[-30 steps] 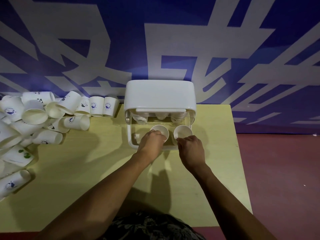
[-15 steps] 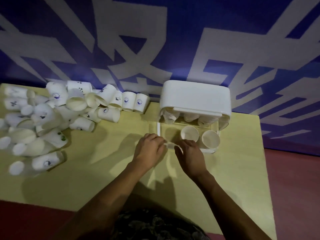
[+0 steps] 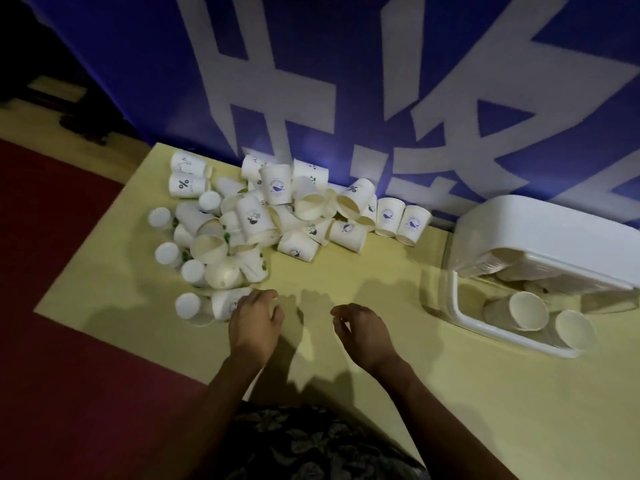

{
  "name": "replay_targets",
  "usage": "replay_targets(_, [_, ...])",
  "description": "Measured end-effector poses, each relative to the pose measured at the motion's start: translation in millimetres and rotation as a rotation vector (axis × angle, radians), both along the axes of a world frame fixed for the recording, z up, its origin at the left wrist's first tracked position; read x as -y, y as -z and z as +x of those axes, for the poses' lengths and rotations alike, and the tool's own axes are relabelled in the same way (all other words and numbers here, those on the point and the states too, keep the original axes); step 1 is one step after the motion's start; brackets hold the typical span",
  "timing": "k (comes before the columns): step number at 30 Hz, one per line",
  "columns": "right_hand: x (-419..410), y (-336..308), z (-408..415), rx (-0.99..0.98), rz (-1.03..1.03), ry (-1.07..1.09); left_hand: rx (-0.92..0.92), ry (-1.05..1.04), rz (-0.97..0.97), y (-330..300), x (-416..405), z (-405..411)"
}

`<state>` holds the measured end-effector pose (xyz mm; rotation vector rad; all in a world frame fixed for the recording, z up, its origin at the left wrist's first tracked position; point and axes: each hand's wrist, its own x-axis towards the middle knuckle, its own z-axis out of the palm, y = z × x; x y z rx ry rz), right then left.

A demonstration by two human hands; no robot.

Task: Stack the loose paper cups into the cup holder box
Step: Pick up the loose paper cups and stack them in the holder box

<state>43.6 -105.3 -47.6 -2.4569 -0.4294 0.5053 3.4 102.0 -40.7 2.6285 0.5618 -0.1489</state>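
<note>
Both hands have come away from the cup holder box (image 3: 540, 268) and swung leftward since the earlier frame, and the view has turned with them, so the box now sits far right and the pile of loose paper cups (image 3: 263, 220) fills the left middle of the yellow tabletop (image 3: 363, 265). That pile lies ahead and to the left of the hands, spread back to the blue wall (image 3: 346, 81). The box, its white lid raised, stands well apart to the right; two stacks (image 3: 540, 315) lie in its open tray with their mouths facing the person. Nearest of the pile is a cup lying on its side (image 3: 225, 303) at the front edge, its long axis running roughly left to right. The left hand (image 3: 254, 320) is plainly the nearer: its relaxed, spread fingers reach the cup's near end but are not yet curled round it, and I cannot tell if they touch. The right hand (image 3: 360, 329) hovers empty nearby, fingers loosely curled, between pile and box.
</note>
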Motion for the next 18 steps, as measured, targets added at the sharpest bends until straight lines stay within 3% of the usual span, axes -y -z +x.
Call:
replay_targets(5, [-76.6, -0.1, -2.7, -0.067, -0.038, -0.089, 0.023, -0.067, 0.119, 12.0, -76.7, -15.9])
replay_targets(8, [-122.5, 2.1, -2.8, -0.09, -0.076, -0.196, -0.065, -0.158, 0.137, 22.5, -115.3, -25.2])
replay_targets(14, [-189.7, 20.0, -1.7, -0.092, -0.117, -0.39, -0.205, -0.172, -0.21, 42.2, -155.1, -26.7])
replay_targets(18, [-208.8, 28.5, -7.8, -0.027, -0.37, -0.463, -0.251, -0.199, -0.31, 49.3, -154.8, -28.3])
